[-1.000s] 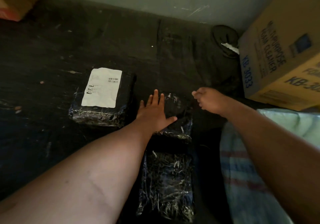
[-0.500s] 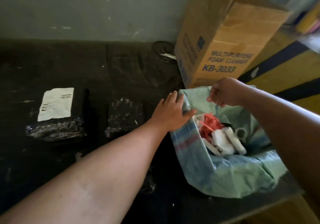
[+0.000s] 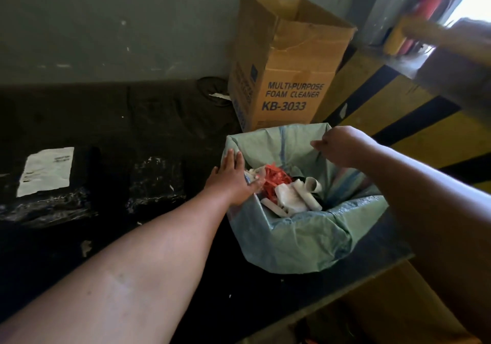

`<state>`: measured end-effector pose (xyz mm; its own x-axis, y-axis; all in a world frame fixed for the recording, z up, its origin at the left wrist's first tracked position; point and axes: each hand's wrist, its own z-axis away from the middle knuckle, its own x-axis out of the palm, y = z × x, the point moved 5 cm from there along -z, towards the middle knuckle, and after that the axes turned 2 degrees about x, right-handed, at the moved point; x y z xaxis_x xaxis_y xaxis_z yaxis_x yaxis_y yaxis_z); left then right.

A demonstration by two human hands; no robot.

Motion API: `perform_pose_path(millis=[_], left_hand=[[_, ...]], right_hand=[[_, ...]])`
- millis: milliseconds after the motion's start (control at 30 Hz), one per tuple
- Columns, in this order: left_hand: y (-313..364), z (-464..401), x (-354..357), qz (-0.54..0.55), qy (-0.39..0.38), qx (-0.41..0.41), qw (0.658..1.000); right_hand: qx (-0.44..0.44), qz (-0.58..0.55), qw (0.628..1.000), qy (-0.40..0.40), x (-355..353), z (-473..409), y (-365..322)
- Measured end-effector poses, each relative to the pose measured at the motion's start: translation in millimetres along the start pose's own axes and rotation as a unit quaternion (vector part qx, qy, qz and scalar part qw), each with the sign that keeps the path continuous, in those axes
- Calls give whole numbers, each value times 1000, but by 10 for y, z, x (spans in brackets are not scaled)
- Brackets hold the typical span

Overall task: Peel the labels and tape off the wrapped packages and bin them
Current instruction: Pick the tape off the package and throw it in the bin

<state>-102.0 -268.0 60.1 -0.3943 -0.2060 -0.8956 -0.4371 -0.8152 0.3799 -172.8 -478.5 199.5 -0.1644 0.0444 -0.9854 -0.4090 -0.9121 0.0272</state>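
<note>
- Head view: left hand [image 3: 233,177] is laid flat, fingers straight, on the near rim of the green bin bag [image 3: 297,234].
- Right hand [image 3: 338,147] is curled above the bag's far edge; whether peeled tape is pinched cannot be told.
- Labelled package [image 3: 47,181] and bare package [image 3: 156,181] are left on the dark table [image 3: 106,120], beside the bag.
- Risk judged: sticky tape may cling to fingers or liner instead of dropping.

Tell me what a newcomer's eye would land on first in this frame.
Probably the green-lined bin at centre right, with red strips and white scraps inside, the left hand flat on its near rim and the right hand curled above. Behind it stands an open foam cleaner box; far left, a white-labelled black package.
</note>
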Motion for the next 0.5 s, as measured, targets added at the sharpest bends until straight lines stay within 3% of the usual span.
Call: perform_pose_path(millis=[67, 167, 233, 500], left_hand=[[8, 0, -4, -2, -3, -5, 1000], [10, 6, -9, 1, -3, -10, 1000], [10, 22, -6, -3, -2, -14, 1000], [-22, 133, -61, 2, -3, -3, 1000]], right_hand=[[27, 3, 999, -32, 15, 30, 53], [-22, 76, 995, -55, 96, 62, 15], [8, 26, 998, -51, 101, 46, -5], [-35, 59, 997, -47, 154, -100, -151]])
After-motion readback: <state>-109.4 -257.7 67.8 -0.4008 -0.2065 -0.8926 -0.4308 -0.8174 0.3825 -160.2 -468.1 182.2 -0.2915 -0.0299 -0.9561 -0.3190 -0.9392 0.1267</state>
